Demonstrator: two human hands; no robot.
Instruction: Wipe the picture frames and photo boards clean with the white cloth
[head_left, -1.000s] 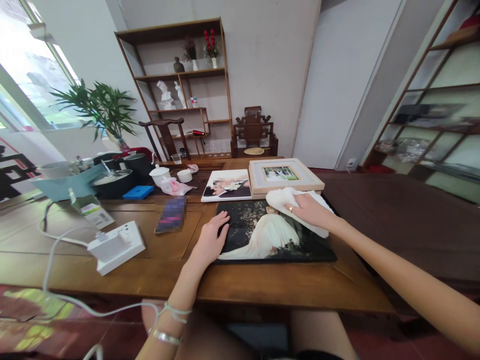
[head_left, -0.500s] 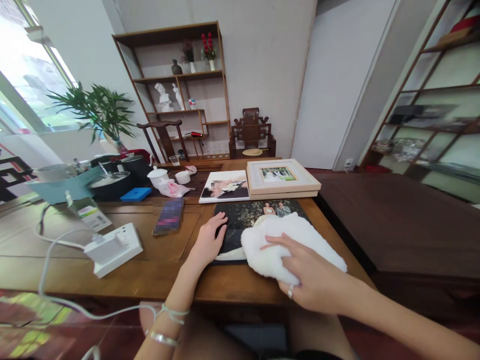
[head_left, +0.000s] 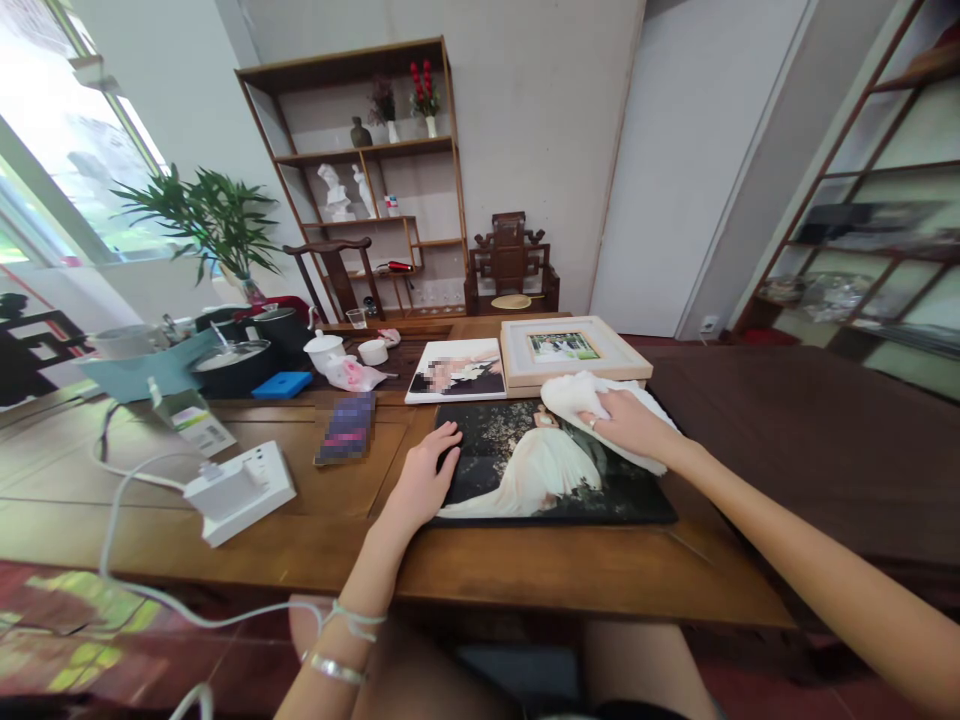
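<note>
A dark wedding photo panel (head_left: 517, 470) lies flat on the wooden table in front of me, with a figure in a white gown on it. My left hand (head_left: 429, 470) rests on the panel's left edge, fingers stretched out and holding nothing. In my right hand (head_left: 626, 425) a white cloth (head_left: 574, 395) is bunched and pressed onto the panel's upper right part. The cloth covers that corner and part of the printed picture.
Behind the panel lie a white-edged photo print (head_left: 457, 370) and light wooden picture frames (head_left: 577, 350), stacked. To the left are a white power strip (head_left: 244, 495) with a cable, a small opened box (head_left: 193, 425), a blue block (head_left: 283, 385) and a white teapot (head_left: 324, 345).
My right hand has moved the cloth from the panel's lower middle up to its far right corner, uncovering the white gown. My left hand stays at the left edge.
</note>
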